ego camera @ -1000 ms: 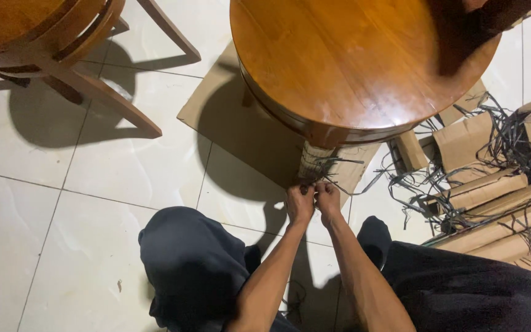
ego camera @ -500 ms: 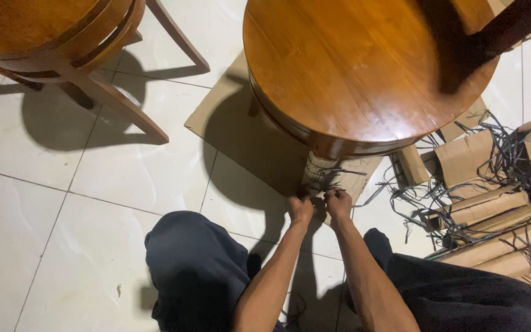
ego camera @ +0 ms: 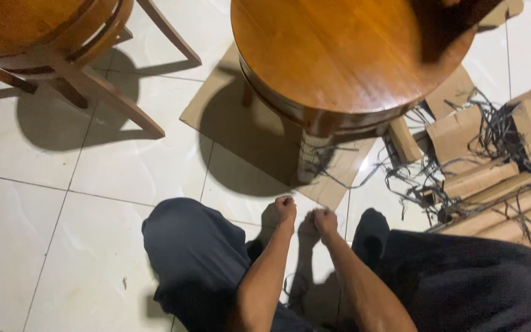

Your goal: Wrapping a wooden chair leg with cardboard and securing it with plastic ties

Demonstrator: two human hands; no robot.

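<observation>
While the person kneels on the tiled floor (ego camera: 81, 203), both hands hang clenched just short of the wrapped stool leg (ego camera: 310, 154)

The left hand (ego camera: 285, 209) and right hand (ego camera: 324, 220) are each balled into a fist, side by side and apart; whether either grip pinches a strand I cannot tell. The leg, bound in pale paper with dark plastic strands (ego camera: 333, 175) trailing off it, stands beyond the knuckles under the round wooden stool (ego camera: 339, 55), on a flat cardboard sheet (ego camera: 228, 123). To the right lie cardboard rolls (ego camera: 493, 184) tangled in more strands
</observation>
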